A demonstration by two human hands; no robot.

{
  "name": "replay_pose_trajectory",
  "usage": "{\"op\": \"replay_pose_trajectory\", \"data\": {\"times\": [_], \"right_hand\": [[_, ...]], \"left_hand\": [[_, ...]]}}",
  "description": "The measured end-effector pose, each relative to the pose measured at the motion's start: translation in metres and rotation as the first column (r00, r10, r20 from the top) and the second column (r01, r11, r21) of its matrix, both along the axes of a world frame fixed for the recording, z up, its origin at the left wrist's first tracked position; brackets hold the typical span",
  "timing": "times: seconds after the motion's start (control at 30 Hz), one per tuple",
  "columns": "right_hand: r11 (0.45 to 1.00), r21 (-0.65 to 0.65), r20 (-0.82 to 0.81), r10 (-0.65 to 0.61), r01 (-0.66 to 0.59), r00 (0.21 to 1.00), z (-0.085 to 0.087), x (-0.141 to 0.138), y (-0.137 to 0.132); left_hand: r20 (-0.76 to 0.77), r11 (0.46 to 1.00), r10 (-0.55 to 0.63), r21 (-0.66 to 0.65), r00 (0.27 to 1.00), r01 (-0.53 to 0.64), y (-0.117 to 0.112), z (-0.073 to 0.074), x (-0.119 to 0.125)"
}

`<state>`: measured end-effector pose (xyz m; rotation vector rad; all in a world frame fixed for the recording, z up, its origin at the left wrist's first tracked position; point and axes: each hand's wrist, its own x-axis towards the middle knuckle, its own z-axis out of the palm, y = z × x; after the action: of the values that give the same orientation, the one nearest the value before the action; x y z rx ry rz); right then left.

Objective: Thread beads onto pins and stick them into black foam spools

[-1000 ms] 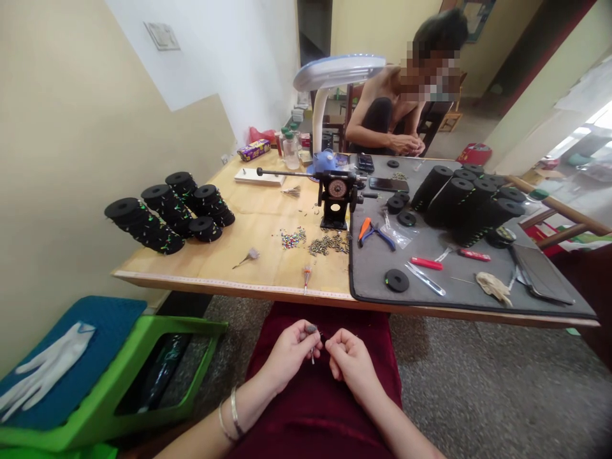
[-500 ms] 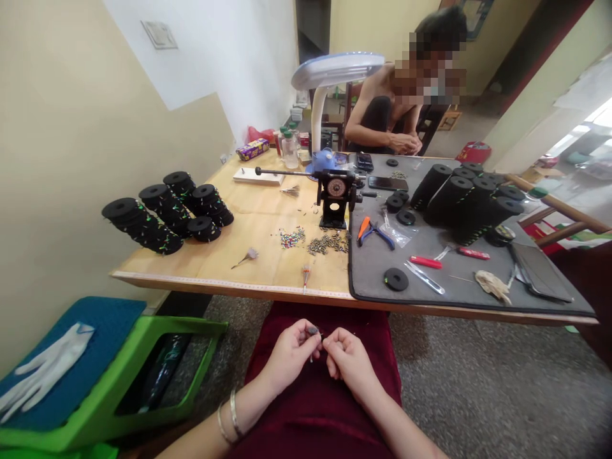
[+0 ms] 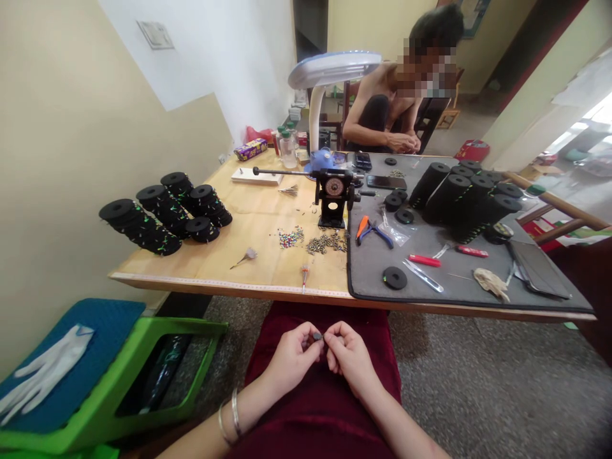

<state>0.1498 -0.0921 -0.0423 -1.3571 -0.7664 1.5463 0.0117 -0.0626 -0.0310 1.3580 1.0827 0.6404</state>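
Note:
My left hand [image 3: 289, 356] and my right hand [image 3: 350, 356] meet over my dark red lap, below the table's front edge. Both are closed in a pinch on one small grey piece [image 3: 317, 336] held between the fingertips. What the piece is I cannot make out. On the wooden table [image 3: 248, 220] beyond lie a heap of coloured beads [image 3: 292, 238] and a heap of small metal parts [image 3: 327, 243].
Stacks of black discs [image 3: 165, 210] stand at the table's left, more black rolls [image 3: 466, 191] on the grey mat [image 3: 430, 280] at right. A black hand-cranked winder [image 3: 333, 194], pliers [image 3: 370, 231] and a lamp [image 3: 329, 70] are mid-table. Another person [image 3: 396, 102] works at the far end. A green stool [image 3: 119, 370] holds a white glove [image 3: 48, 370].
My two hands have drawn together until the fingertips touch around the small grey piece. The view has shifted slightly.

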Motion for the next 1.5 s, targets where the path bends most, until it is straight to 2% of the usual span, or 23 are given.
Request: {"op": "replay_pose_trajectory", "data": {"times": [0.13,0.3,0.47,0.6,0.73,0.83,1.0,1.2,1.3,1.4,1.5], "right_hand": [[0.998,0.015,-0.054,-0.064,0.065,0.996,-0.005,0.002,0.001],[0.996,0.051,-0.057,-0.074,0.077,0.996,-0.007,0.003,0.001],[0.998,0.053,-0.09,-0.03,0.035,0.996,-0.004,0.001,0.002],[0.999,0.045,-0.096,0.027,-0.023,0.995,-0.004,0.004,0.003],[0.99,0.059,0.02,0.127,-0.128,0.992,-0.001,0.006,0.002],[0.981,0.119,0.139,0.139,-0.156,0.981,0.003,0.006,0.001],[0.985,0.116,0.204,0.099,-0.125,0.974,0.008,0.006,-0.001],[0.988,0.137,0.184,0.043,-0.069,0.982,0.006,0.008,-0.004],[0.989,0.133,0.166,0.038,-0.061,0.985,0.006,0.008,-0.005],[0.987,0.106,0.186,0.103,-0.124,0.977,0.008,0.007,-0.005],[0.975,0.136,0.19,0.147,-0.174,0.971,0.009,0.005,-0.004]], "left_hand": [[0.028,0.999,-0.015,-0.038,0.999,0.016,0.001,-0.001,0.0],[0.005,1.0,0.003,0.006,1.0,-0.003,0.003,0.003,0.001],[-0.02,1.0,0.004,0.022,1.0,-0.004,0.004,0.011,0.003],[-0.037,0.999,0.011,0.041,0.999,-0.01,0.006,0.011,-0.001],[0.0,0.995,0.079,0.062,0.997,-0.079,0.009,0.008,-0.006],[-0.004,0.992,0.102,0.077,0.995,-0.101,0.009,0.007,-0.006],[-0.026,0.978,0.185,0.107,0.982,-0.181,0.009,0.008,-0.003],[0.041,0.948,0.317,0.007,0.948,-0.318,0.013,0.006,-0.006],[0.053,0.945,0.328,0.001,0.943,-0.328,0.014,0.006,-0.008],[0.044,0.953,0.301,0.031,0.953,-0.302,0.014,0.01,-0.009],[0.023,0.963,0.252,0.095,0.967,-0.253,0.012,0.015,-0.007]]}}
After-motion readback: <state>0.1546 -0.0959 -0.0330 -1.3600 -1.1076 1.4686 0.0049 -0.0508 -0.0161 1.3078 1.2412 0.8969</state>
